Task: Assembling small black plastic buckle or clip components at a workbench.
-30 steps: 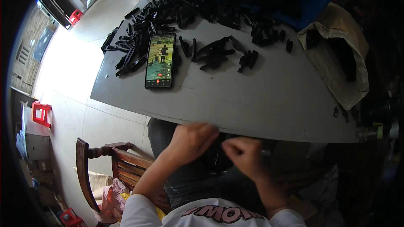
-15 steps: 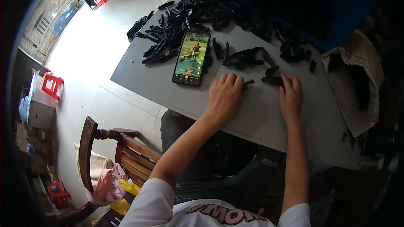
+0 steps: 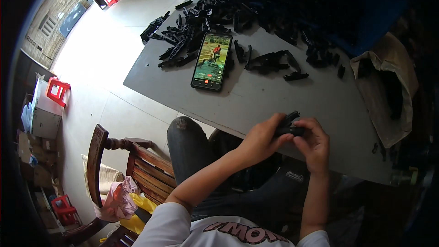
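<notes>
Left grip (image 3: 264, 138), right grip (image 3: 317, 146) — black parts (image 3: 290, 131) lie between.

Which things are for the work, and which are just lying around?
Seem part of the work:
- black pieces held in the left hand and right hand
- loose black parts on the table

Seem just lying around:
- phone
- pink cloth
- red stool

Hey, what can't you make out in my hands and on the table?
Head view: shape of the black pieces, partly covered by your left hand and right hand.
Head view: contents of the blue container, lost in shadow.
Head view: depths of the brown bag, too dark.
Head view: labels on the phone, too tiny.
</notes>
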Demonstrator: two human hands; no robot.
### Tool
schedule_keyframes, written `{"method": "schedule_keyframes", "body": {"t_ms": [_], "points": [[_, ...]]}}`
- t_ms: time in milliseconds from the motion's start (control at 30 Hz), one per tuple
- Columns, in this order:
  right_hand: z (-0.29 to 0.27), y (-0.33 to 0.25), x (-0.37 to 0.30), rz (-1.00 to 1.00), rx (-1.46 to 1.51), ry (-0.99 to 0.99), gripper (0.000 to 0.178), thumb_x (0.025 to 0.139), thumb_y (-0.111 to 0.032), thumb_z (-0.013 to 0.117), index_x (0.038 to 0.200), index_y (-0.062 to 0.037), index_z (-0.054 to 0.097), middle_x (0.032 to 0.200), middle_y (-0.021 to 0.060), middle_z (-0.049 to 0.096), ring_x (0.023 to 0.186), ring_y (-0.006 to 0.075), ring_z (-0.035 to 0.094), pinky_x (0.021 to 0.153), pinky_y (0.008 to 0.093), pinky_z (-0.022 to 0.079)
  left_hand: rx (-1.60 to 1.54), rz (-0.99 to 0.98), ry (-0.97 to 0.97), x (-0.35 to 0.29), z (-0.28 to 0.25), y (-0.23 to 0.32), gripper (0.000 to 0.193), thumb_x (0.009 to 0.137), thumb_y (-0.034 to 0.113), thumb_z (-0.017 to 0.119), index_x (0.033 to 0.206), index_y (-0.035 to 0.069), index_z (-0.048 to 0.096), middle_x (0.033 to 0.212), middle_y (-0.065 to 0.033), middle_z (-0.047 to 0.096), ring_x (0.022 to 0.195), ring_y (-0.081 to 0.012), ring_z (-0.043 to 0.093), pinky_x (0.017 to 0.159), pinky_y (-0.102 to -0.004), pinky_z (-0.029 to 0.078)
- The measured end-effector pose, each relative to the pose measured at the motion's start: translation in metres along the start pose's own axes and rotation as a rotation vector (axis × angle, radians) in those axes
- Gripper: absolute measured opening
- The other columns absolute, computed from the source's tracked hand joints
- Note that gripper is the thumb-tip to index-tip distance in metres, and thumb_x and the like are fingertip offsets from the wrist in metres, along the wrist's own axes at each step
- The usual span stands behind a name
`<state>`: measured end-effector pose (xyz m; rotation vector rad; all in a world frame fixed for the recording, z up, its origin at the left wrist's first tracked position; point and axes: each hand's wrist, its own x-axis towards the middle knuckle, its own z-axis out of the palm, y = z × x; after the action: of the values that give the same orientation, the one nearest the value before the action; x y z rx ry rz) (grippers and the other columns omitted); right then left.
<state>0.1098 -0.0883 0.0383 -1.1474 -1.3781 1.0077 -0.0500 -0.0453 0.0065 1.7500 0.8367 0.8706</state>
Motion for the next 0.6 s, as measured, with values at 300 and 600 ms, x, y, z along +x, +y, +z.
{"method": "schedule_keyframes", "body": {"t_ms": [300, 600], "points": [[0.019, -0.001, -0.020, -0.168, -0.307, 0.205, 0.027, 0.078, -0.008, 0.069, 0.102, 0.0018, 0.059, 0.104, 0.0070, 0.054, 0.091, 0.0133, 0.055, 0.076, 0.0263, 0.047, -0.106, 0.009, -0.207, -0.017, -0.013, 0.014, 0.042, 0.084, 0.011, 0.057, 0.120, -0.002, 0.041, 0.099, -0.0236, 0.057, 0.090, -0.0419, 0.055, 0.073, -0.0394, 0.046], [0.069, 0.036, -0.075, 0.256, 0.550, 0.071, 0.035, 0.080, -0.003, 0.064, 0.112, 0.0006, 0.049, 0.115, 0.0160, 0.057, 0.102, 0.0180, 0.056, 0.089, 0.0294, 0.045, -0.088, -0.156, -0.294, -0.084, -0.022, -0.009, 0.043, 0.083, 0.010, 0.057, 0.121, -0.003, 0.043, 0.096, -0.0245, 0.057, 0.086, -0.0403, 0.058, 0.071, -0.0388, 0.047]]}}
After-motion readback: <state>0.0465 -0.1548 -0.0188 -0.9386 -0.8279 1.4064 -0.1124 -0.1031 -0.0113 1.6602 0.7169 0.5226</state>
